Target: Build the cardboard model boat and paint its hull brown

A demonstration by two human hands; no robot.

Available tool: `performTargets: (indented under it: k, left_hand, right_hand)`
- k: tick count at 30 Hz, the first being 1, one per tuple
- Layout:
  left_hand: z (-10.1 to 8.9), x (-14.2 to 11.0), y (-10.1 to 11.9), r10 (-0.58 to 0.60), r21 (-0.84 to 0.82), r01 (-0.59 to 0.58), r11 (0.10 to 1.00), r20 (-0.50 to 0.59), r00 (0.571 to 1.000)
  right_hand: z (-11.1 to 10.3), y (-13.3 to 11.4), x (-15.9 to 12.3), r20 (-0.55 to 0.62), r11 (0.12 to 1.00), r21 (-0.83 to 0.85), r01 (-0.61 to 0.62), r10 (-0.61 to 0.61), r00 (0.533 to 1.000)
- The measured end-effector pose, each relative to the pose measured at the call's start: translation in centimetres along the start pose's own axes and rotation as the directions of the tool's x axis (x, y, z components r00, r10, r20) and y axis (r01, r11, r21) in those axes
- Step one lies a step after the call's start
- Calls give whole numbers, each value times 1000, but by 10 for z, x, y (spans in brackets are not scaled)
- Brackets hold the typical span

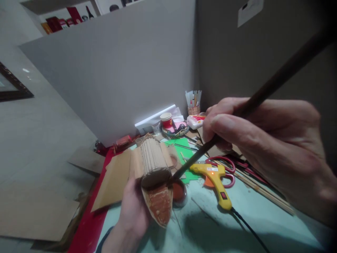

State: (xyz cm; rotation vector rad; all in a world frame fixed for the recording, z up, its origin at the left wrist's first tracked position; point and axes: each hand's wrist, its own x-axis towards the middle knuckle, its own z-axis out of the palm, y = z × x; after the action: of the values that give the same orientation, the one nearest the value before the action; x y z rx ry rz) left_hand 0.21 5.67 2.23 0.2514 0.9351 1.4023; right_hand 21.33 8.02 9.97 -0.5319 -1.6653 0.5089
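Observation:
My left hand (135,207) is closed around a cardboard model boat (155,158), gripping it from the left side. The boat has a ribbed, rounded cover, and its pointed near end is painted reddish brown. In my right hand (252,137) a long dark paintbrush (200,153) is pinched between thumb and fingers. Its tip meets the boat's right edge, where the cover ends and the brown deck begins; the bristles are hard to make out. Just right of the boat, partly behind it, sits a small round dish of brown paint (180,193).
A yellow glue gun (217,182), its light lit, lies on the pale green table beside red-handled scissors (231,167). Wooden strips (265,191) lie to the right, cardboard (114,179) to the left. Behind stand a red paper cup (166,121) and a holder of sticks (194,103).

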Motion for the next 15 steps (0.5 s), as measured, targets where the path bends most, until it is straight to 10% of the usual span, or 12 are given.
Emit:
performTargets:
  k: [15]
  left_hand:
    - [6,-3,-1,101,-68,-102,992,-29,995]
  right_hand:
    - [1,0,0,36,998,-35,46,-44,998]
